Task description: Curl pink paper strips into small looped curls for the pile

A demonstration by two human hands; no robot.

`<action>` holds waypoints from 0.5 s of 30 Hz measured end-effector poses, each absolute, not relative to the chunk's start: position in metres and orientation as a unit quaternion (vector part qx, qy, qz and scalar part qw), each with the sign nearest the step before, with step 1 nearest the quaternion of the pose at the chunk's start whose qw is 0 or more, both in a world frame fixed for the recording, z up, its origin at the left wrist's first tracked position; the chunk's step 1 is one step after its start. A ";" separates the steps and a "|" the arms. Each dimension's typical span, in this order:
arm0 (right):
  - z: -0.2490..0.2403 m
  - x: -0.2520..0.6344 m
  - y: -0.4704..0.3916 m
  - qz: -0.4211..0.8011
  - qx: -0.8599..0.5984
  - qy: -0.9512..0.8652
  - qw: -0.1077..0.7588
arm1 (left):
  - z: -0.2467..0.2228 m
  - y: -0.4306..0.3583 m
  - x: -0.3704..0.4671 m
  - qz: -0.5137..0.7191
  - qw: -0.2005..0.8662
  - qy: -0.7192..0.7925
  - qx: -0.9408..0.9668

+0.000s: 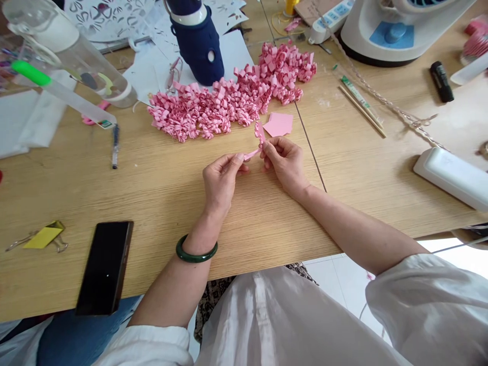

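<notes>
Between my two hands, over the middle of the table, is a pink paper strip (259,133) with a curled, looped upper part. My left hand (223,175) pinches its lower left end between thumb and fingers. At its middle, my right hand (282,158) grips it with the fingertips close together. Just behind my right hand lie a few flat pink paper pieces (280,124). Farther back, a long heap of curled pink paper flowers (221,104) stretches across the table.
A dark blue bottle (200,48) stands behind the heap, a clear bottle (95,71) to its left. Front left are a phone (104,267) and a binder clip (48,235). Rightward lie wooden sticks (362,111), a braided cord (389,104), a black marker (441,81) and a white fan base (396,33).
</notes>
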State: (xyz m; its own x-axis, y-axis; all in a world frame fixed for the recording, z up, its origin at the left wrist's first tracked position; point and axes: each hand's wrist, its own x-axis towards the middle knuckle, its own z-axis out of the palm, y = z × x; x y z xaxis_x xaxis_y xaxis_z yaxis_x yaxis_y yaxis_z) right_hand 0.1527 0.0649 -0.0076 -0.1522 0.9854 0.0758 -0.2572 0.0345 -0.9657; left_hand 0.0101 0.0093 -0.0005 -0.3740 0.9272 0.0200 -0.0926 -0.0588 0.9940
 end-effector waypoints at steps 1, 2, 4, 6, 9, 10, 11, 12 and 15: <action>-0.008 0.153 0.065 0.585 -0.376 -0.484 0.532 | 0.000 0.009 0.010 0.626 0.414 0.545 0.374; -0.008 0.153 0.065 0.586 -0.377 -0.483 0.531 | 0.001 0.009 0.010 0.631 0.417 0.540 0.370; -0.007 0.153 0.065 0.587 -0.379 -0.483 0.528 | 0.002 0.009 0.011 0.636 0.421 0.533 0.367; -0.007 0.153 0.065 0.590 -0.379 -0.484 0.524 | 0.003 0.009 0.011 0.635 0.424 0.531 0.367; -0.006 0.153 0.064 0.593 -0.377 -0.487 0.519 | 0.003 0.009 0.012 0.624 0.427 0.535 0.375; -0.006 0.153 0.064 0.594 -0.378 -0.487 0.516 | 0.003 0.009 0.012 0.622 0.426 0.537 0.379; -0.005 0.153 0.064 0.595 -0.380 -0.488 0.514 | 0.002 0.009 0.012 0.620 0.423 0.538 0.383; -0.005 0.153 0.064 0.596 -0.382 -0.489 0.510 | 0.002 0.009 0.012 0.621 0.417 0.540 0.387; -0.006 0.154 0.063 0.600 -0.383 -0.499 0.494 | 0.000 0.010 0.011 0.624 0.398 0.546 0.392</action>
State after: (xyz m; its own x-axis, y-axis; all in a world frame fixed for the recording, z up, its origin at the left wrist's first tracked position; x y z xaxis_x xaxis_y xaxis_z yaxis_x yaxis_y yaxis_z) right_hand 0.1537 0.0634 -0.0061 -0.2177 0.9754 0.0332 -0.2098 -0.0135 -0.9777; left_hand 0.0113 0.0102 0.0003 -0.3754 0.9252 0.0551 -0.0676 -0.0867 0.9939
